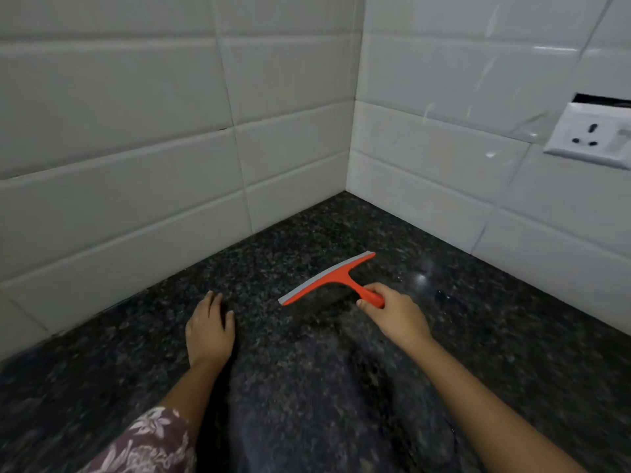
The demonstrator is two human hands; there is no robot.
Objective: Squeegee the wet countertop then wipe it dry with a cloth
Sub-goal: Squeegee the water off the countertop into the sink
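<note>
A red squeegee (333, 277) with a grey rubber blade rests blade-down on the dark speckled granite countertop (461, 336), near the tiled corner. My right hand (392, 310) is shut on its red handle, behind the blade. My left hand (210, 327) lies flat on the counter to the left of the squeegee, fingers together, holding nothing. A wet sheen shows on the stone to the right of the squeegee. No cloth is in view.
White tiled walls (136, 172) meet in a corner behind the counter and bound it at the back and right. A white wall socket (590, 134) sits on the right wall, well above the counter. A floral sleeve (146, 442) covers my left arm.
</note>
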